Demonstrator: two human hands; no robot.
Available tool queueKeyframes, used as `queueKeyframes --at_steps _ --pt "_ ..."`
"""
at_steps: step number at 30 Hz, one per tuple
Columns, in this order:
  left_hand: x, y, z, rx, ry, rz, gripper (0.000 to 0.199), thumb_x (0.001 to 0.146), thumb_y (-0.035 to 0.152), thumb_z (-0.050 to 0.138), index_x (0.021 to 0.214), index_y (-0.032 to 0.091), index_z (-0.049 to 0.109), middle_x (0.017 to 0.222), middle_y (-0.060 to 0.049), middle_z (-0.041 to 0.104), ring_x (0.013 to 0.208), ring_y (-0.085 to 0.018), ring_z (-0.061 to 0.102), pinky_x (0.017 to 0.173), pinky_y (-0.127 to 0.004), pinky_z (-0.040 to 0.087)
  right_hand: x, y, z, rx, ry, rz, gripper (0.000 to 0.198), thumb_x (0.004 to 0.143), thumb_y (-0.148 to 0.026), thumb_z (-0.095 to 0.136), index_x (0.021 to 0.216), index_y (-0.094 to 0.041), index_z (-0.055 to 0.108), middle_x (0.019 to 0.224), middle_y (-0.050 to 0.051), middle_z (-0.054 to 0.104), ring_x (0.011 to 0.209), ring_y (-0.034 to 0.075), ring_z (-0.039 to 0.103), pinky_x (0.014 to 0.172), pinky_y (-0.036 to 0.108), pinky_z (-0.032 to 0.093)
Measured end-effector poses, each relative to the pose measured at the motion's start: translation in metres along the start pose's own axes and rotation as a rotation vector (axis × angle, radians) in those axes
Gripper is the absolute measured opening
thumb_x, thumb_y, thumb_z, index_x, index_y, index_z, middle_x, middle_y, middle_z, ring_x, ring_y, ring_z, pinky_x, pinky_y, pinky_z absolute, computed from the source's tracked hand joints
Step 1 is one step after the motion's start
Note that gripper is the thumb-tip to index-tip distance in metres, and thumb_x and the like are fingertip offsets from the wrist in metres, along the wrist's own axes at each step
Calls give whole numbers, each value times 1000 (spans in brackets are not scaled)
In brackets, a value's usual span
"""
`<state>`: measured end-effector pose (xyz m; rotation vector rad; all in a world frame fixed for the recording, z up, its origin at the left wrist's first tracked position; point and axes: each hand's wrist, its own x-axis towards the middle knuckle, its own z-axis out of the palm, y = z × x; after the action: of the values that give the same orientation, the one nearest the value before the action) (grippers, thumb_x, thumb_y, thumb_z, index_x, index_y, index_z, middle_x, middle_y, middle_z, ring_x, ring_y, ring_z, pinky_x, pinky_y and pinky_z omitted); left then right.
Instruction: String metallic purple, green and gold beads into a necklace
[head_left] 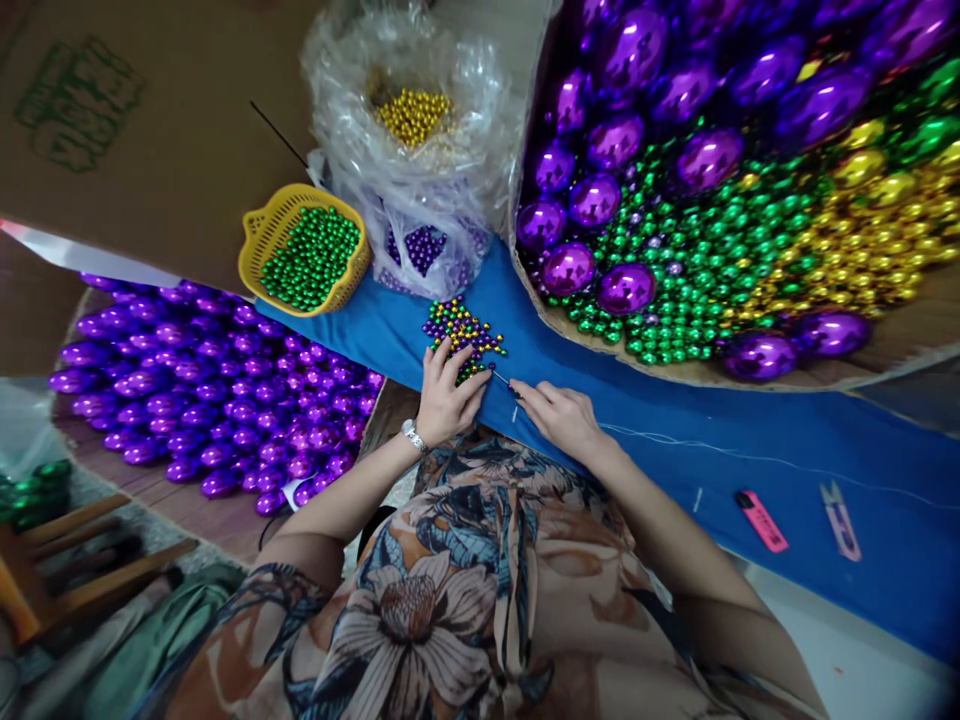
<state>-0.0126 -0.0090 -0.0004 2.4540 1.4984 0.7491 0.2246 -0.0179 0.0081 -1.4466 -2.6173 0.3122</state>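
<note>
A small pile of purple, gold and green beads (pixel 469 328) lies on the blue cloth (pixel 862 460) in front of me. My left hand (pixel 448 400) rests at its near edge, fingers spread and tips among the beads. Between the pinched fingers of my right hand (pixel 561 415) is a thin needle (pixel 502 377), pointing left toward the pile. A dark bead (pixel 492 367) is at the needle's tip; I cannot tell whether it is threaded. White thread (pixel 697 442) trails across the cloth to the right of my right hand.
Behind the pile stand a yellow basket (pixel 251 255) of green beads and clear plastic bags (pixel 480 110) with gold and purple beads. A large box (pixel 536 300) of shiny beads is at right, purple ornaments (pixel 225 390) at left. A pink marker (pixel 762 521) and thread snips (pixel 841 522) lie right.
</note>
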Motion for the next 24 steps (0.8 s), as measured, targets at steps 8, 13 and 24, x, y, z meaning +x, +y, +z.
queueKeyframes --at_steps 8,13,24 --pt "-2 -5 -8 0 72 -58 18 90 26 56 104 21 66 131 -11 58 142 -31 34 114 -60 28 0 -5 -2 44 8 -35 39 102 -38 38 132 -28 61 83 2 66 62 9 55 63 23 35" --pt "-9 -7 -9 -3 55 -75 19 90 28 56 104 22 67 132 -11 58 142 -32 34 113 -61 27 3 -15 -1 67 -43 -40 39 102 -36 37 132 -28 61 83 3 66 62 9 55 62 24 36" --pt "-11 -11 -4 5 4 -90 26 88 30 58 112 31 68 140 -9 51 144 -35 27 113 -65 22 7 -20 -3 41 -78 -11 41 102 -38 34 132 -29 61 86 3 67 62 9 58 59 24 34"
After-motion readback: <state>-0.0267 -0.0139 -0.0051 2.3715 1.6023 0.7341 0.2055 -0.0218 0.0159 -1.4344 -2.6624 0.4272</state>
